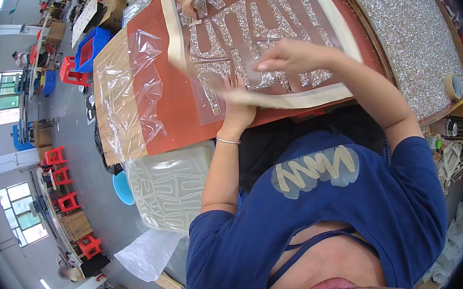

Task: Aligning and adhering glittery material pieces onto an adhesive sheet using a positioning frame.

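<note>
Panel: the glitter panel, cut through with long shapes, lies on the red mat just beyond your body, likely to keep all of it within your reach.
Shirt: your blue shirt is nearest, close to the table's edge; standing this close probably spares you a long stretch.
Left hand: your left hand is at the panel's near left corner, fingers straight and slightly apart, perhaps to steady that corner. Blur hides whether the border strip runs over or under it.
Border: the cream border edges the panel and seems meant to give it a firm rim to handle.
Right hand: your right hand is above the panel's near half, blurred. You seem to have its fingers bent and close together; whether they pinch or touch anything, I cannot tell.
Other hand: a co-worker's hand reaches down at the far left of the panel, its fingers pointing at the glitter; its grip is unclear.
Mat: the red mat lies under the panel, likely as a smooth base.
Left side: clear film covers part of a wooden board, beside the mat.
Right side: a glitter board adjoins, a tape roll at its near corner, perhaps for easy reach.
Farther: red stools line a bench across the floor.
</note>
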Demonstrator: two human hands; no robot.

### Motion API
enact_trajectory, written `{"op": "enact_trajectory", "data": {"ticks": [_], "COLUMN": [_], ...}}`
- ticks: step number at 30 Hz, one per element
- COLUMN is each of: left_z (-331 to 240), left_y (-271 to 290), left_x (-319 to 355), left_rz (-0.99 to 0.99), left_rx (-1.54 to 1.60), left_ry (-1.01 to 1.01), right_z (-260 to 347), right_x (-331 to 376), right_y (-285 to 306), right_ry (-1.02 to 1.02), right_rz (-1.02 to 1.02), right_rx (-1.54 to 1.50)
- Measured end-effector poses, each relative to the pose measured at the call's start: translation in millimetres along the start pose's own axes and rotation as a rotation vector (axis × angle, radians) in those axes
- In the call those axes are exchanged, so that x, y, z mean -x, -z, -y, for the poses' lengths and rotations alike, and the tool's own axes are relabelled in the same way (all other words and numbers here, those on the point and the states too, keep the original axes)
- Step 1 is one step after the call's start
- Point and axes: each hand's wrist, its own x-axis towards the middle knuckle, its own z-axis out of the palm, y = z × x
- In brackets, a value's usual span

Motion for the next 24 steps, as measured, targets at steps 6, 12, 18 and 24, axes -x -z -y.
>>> {"op": "enact_trajectory", "data": {"ticks": [6, 12, 18, 24], "left_z": [1, -4, -7, -5], "left_y": [-13, -15, -11, 1], "left_x": [5, 4, 9, 2], "left_rz": [-0.137, -0.167, -0.194, -0.239], "left_rx": [0.016, 0.077, -0.102, -0.173], "left_ry": [-0.04, 0.032, -0.097, -0.107], "right_z": [-54, -32, 5, 29], "right_x": [-24, -34, -44, -55], "right_y": [-86, -94, -75, 35], "right_ry": [0.271, 0.064, 0.169, -0.136], "right_rz": [-0.321, -0.047, -0.07, -0.287], "right_rx": [0.882, 1.132, 1.061, 0.806]}}
